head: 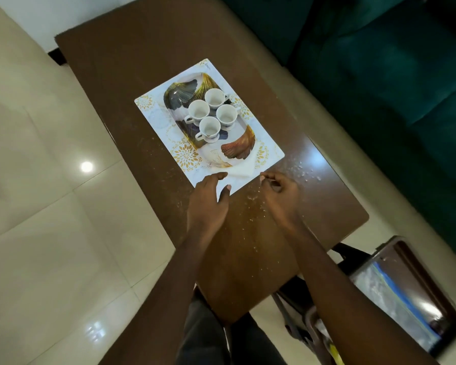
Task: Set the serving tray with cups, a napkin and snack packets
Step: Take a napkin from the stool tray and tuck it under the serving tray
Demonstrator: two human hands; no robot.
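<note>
Top-down view from a head cam of a dark brown wooden desk (pixel 132 75) w/ rounded corners, on glossy cream floor tiles (pixel 37 206). A dark teal sofa (pixel 379 75) runs along the right side. At lower right, a dark-framed picture (pixel 406 293) leans near the desk, partly cut off by the frame edge. Pale crumbs or flecks (pixel 298 169) are scattered over the desk top near the hands; nothing else lies btwn the hands and the mat.

A white rectangular placemat w/ gold floral print (pixel 153 111) lies mid-desk, at an angle. On it sits the oblong serving tray w/ dark and gold leaf pattern (pixel 237 148). Four small white cups (pixel 213 114) stand upright in a tight cluster on the tray's middle, all looking empty. A folded white napkin (pixel 244 167) pokes out at the tray's near end, on the mat; whether it lies under the tray rim is unclear.

The left hand (pixel 208 198) rests on the mat's near corner, fingers spread and loose, gripping nothing, fingertips just beside the napkin. The right hand (pixel 279 185) hovers over the desk just beside the mat's near edge, fingers curled in a pinch; whether that grip holds anything is too small to tell.

Both forearms reach in from below; dark trousers (pixel 208 335) show at the bottom edge.
</note>
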